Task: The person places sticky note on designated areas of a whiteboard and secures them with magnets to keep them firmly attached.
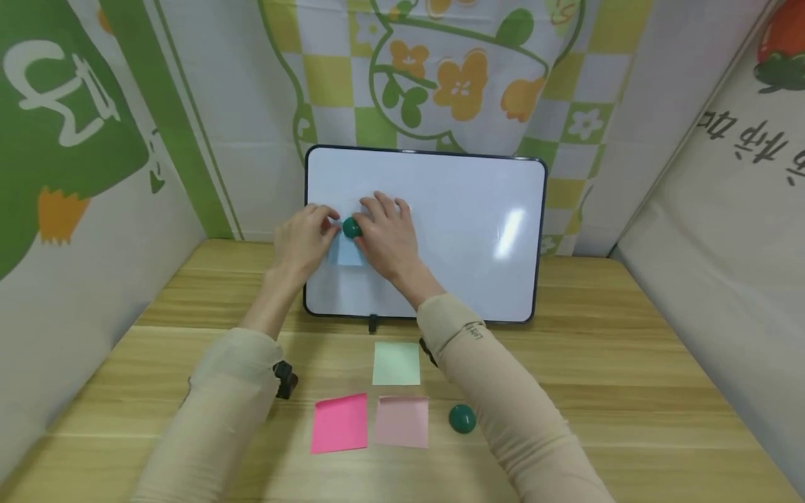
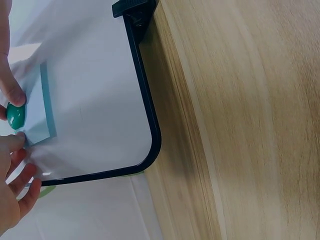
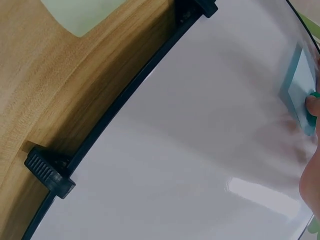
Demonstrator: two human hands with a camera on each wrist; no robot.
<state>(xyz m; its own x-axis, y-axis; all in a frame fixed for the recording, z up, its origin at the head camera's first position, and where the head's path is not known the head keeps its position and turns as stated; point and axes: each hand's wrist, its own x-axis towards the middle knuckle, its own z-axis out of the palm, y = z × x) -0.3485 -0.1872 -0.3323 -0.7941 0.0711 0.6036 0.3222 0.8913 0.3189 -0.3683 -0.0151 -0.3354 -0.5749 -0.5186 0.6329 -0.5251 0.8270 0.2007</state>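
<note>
Left hand [image 1: 303, 239] pinches blue note [image 1: 346, 253] — right hand [image 1: 391, 239] grips green magnet [image 1: 351, 228] against it.

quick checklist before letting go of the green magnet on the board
1. Board standing on table: ok
2. Magnet at the blue note's top edge: ok
3. Hands clear: not ok, right hand pinches the magnet, left hand is at the note's top left corner
4. Magnet holding unaided: cannot tell
5. Spare magnet available: ok, on the table
</note>
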